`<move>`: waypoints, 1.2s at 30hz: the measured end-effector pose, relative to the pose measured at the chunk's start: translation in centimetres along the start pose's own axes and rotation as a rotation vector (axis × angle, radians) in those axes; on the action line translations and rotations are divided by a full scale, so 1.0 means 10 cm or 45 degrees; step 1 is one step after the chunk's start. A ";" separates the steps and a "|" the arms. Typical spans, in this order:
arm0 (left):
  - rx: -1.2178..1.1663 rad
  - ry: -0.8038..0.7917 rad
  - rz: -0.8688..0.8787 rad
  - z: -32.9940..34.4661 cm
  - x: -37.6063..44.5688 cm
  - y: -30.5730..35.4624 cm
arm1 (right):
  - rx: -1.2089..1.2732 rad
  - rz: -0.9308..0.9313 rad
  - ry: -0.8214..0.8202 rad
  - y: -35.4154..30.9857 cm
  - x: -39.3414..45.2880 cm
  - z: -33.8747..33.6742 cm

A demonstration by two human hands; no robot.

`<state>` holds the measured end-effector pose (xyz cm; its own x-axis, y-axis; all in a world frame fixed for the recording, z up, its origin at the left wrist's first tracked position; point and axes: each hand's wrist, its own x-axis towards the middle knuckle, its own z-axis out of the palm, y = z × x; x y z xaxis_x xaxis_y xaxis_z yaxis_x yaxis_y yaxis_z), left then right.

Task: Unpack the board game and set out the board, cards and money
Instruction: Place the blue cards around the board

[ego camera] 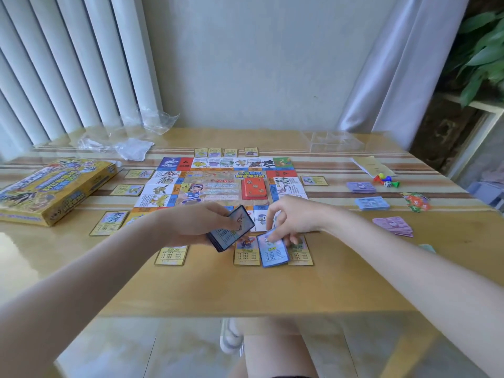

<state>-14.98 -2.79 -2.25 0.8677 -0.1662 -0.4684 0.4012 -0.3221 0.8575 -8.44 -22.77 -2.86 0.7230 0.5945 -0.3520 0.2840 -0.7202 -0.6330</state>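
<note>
Dealing blue-bordered property cards along the near edge of the game board (218,184).

The left hand (191,227) grips the blue card stack (230,231), fingers curled round it; the right hand (293,218) presses fingers (275,236) onto one blue card (274,251), laid over yellow cards below the fingertips. Better to slide it square beside its board space. The clear plastic tray (331,141) far beyond looks empty; the yellow game box (51,186) is shut.
</note>
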 end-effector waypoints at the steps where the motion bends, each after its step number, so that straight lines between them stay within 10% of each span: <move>1: -0.006 0.009 -0.002 0.00 -0.01 0.00 | 0.011 0.009 0.012 0.00 0.00 0.02; 9: -0.231 -0.062 0.058 -0.02 -0.03 0.02 | -0.495 -0.009 0.176 -0.09 -0.02 0.03; 15: -0.560 -0.054 0.048 -0.03 -0.04 -0.04 | 0.388 -0.192 0.305 -0.27 -0.02 -0.11; 36: -0.658 0.079 0.243 -0.34 -0.17 -0.04 | 0.603 -0.376 0.300 -0.58 0.17 -0.01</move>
<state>-15.67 0.81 -1.08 0.9486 -0.1169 -0.2942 0.3132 0.2102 0.9261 -8.78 -17.61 0.22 0.7916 0.6110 0.0133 0.2217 -0.2669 -0.9379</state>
